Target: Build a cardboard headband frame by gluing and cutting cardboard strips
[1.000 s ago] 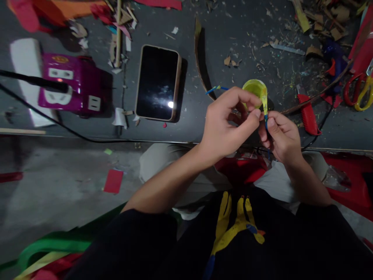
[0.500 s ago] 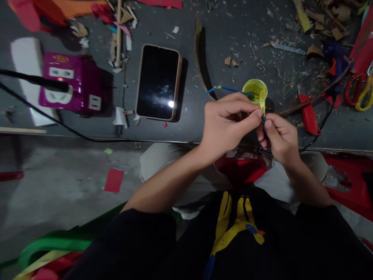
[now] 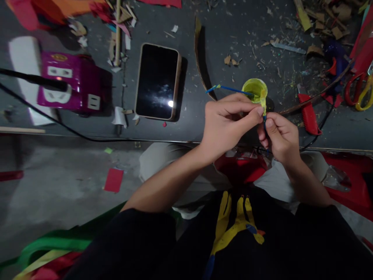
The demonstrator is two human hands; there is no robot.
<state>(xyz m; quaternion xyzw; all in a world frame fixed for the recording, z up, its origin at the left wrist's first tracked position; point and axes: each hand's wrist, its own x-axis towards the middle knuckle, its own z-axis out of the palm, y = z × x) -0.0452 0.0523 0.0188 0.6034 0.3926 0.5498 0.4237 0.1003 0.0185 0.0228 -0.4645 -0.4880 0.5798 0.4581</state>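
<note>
Just below a small yellow-green cup (image 3: 254,85), my left hand (image 3: 230,124) pinches the upper part of a thin blue stick (image 3: 264,120) smeared with yellow. My right hand (image 3: 281,136) grips the same stick lower down, its thumb and fingers closed. A second thin blue stick (image 3: 230,88) with a yellow smear rests with one end in the cup and runs out to the left over my left hand's knuckles. Yellow material coats the cup's near rim. The fingertips of both hands are close together.
A phone (image 3: 157,81) and a purple device (image 3: 70,83) with a black cable lie to the left. A curved cardboard strip (image 3: 201,58) stands behind my left hand. Rightward are a red-handled cutter (image 3: 309,114), scissors (image 3: 359,91), a blue tool (image 3: 335,62) and scraps.
The yellow-smeared blue stick and my fingers have shifted very slightly to the right. Both hands keep their hold, and the cup stays where it was.
</note>
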